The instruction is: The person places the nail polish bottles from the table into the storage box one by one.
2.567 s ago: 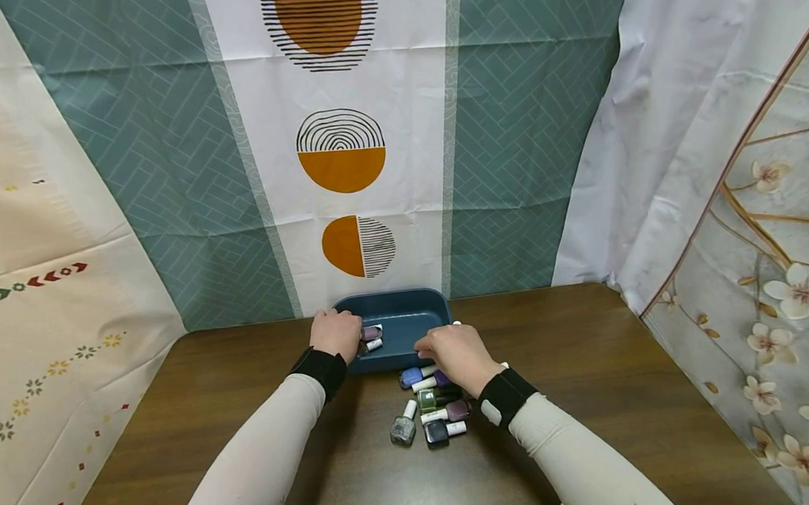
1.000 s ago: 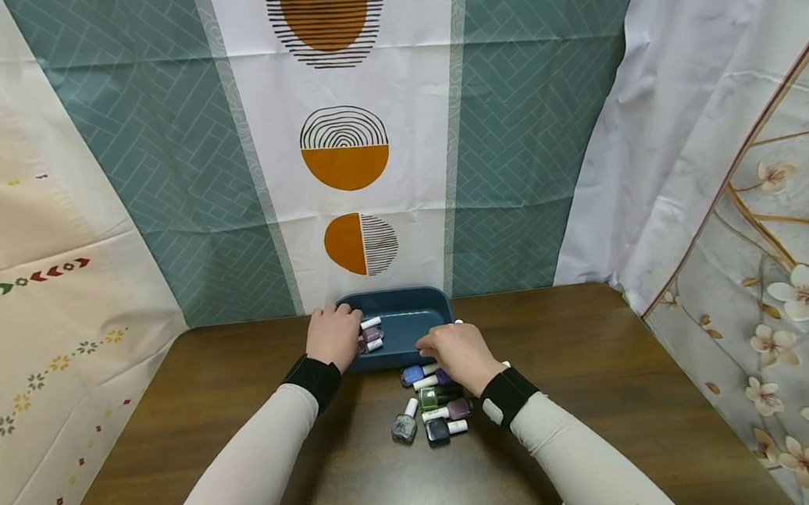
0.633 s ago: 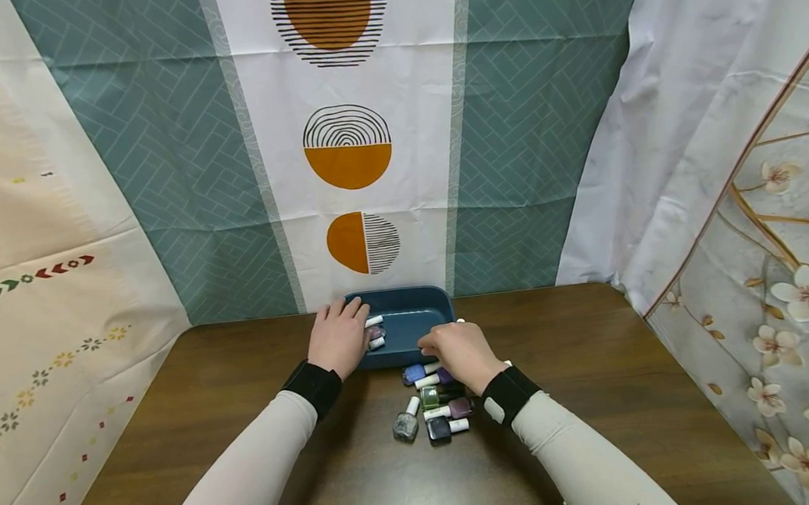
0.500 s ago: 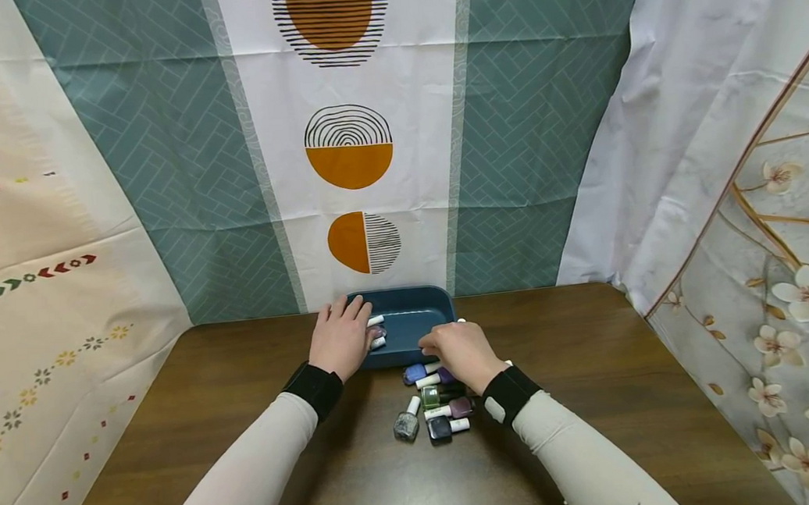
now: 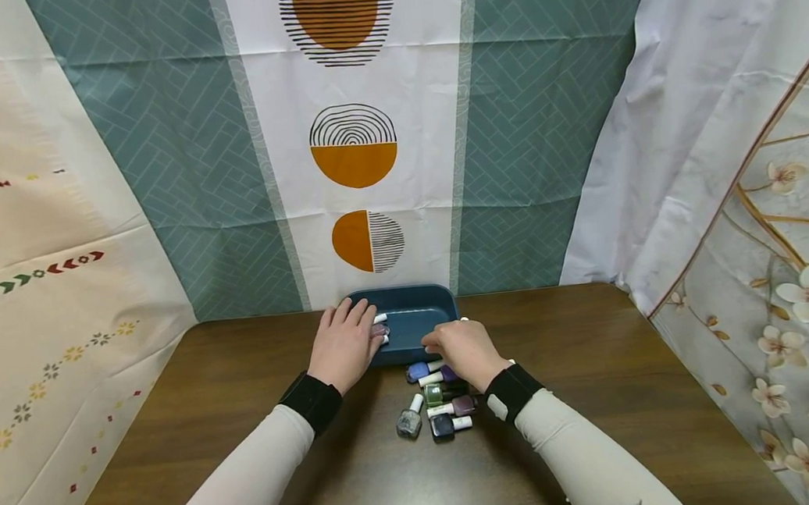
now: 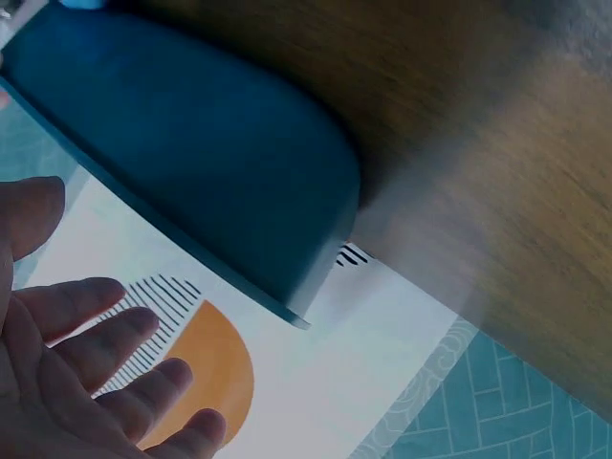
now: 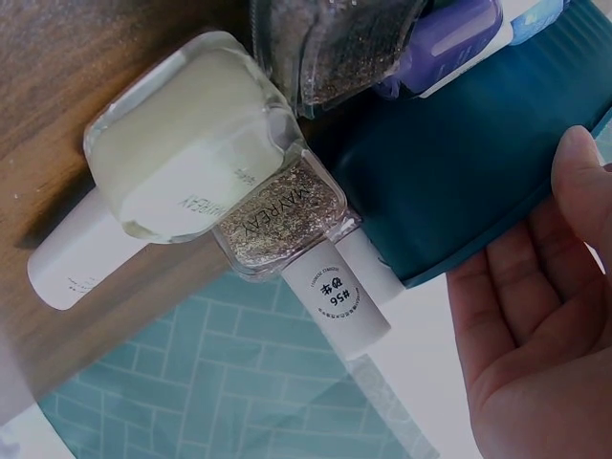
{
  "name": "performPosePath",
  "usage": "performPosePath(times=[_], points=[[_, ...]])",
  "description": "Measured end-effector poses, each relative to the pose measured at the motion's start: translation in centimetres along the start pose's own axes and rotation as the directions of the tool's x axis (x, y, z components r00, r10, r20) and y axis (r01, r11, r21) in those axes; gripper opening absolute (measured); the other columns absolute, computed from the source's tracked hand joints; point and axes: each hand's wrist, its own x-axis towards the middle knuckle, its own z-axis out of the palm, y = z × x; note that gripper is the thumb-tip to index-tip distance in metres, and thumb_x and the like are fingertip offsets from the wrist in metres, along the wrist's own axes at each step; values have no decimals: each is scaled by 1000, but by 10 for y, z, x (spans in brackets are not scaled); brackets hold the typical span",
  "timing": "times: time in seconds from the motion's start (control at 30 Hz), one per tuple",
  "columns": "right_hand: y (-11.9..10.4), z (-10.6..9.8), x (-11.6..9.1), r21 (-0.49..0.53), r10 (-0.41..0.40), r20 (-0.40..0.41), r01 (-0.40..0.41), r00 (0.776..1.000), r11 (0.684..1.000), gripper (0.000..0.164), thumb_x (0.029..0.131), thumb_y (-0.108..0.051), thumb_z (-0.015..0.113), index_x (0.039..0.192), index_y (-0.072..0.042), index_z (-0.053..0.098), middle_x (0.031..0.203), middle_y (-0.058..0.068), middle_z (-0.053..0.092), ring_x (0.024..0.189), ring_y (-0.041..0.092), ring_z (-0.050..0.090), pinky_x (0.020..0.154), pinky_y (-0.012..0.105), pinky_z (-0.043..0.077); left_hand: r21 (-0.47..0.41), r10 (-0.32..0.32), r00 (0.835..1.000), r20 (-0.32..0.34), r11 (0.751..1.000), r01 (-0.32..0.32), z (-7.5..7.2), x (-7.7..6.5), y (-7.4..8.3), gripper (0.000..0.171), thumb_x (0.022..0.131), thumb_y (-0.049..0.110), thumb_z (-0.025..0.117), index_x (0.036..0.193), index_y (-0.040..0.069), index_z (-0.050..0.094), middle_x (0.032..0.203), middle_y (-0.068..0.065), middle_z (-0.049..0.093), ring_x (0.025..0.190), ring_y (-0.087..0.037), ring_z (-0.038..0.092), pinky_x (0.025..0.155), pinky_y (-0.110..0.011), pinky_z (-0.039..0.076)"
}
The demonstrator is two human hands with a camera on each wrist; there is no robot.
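Observation:
My left hand (image 5: 344, 349) is over the left end of the dark blue tray (image 5: 416, 324), fingers spread and relaxed. Beside its thumb, nail polish bottles (image 5: 380, 331) with white caps lie in the tray, partly hidden by the hand. In the left wrist view this hand (image 6: 86, 373) shows nothing in its fingers. My right hand (image 5: 464, 350) holds the tray's front right rim; in the right wrist view its thumb (image 7: 579, 158) overlaps the outer wall while the fingers go behind the rim. Close by lie a glitter bottle (image 7: 282, 215) and a pale bottle (image 7: 186, 143).
In front of the tray, several polish bottles lie on the wooden table (image 5: 261, 419): blue (image 5: 417, 373), green (image 5: 433, 395), mauve (image 5: 466, 405), dark (image 5: 443, 428) and grey glitter (image 5: 409, 423). A patterned cloth (image 5: 501, 222) hangs behind the tray.
A third white-capped bottle has come into sight inside the tray. My left hand has spread its fingers and shifted right over the bottles there. The right hand stays at the rim.

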Motion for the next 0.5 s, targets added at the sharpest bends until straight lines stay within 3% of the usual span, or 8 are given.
performPosePath(times=[0.27,0.5], points=[[1,1,1,-26,-5,-14,5,1000,1000,15,101,-13,82,115,-15,88,105,-1,83,97,18,79,87,44,65,-26,17,1000,-1,1000,-17,-8,-13,9,60,107,38,75,155,5,61,161,-18,57,153,-44,46,126,-64,35],[0,0,0,-28,-25,-19,24,1000,999,15,100,-12,83,114,-14,88,104,0,83,96,19,78,85,45,65,-31,58,998,-40,998,-59,-8,-28,18,60,106,40,77,153,6,63,159,-17,59,152,-44,49,124,-64,37]])
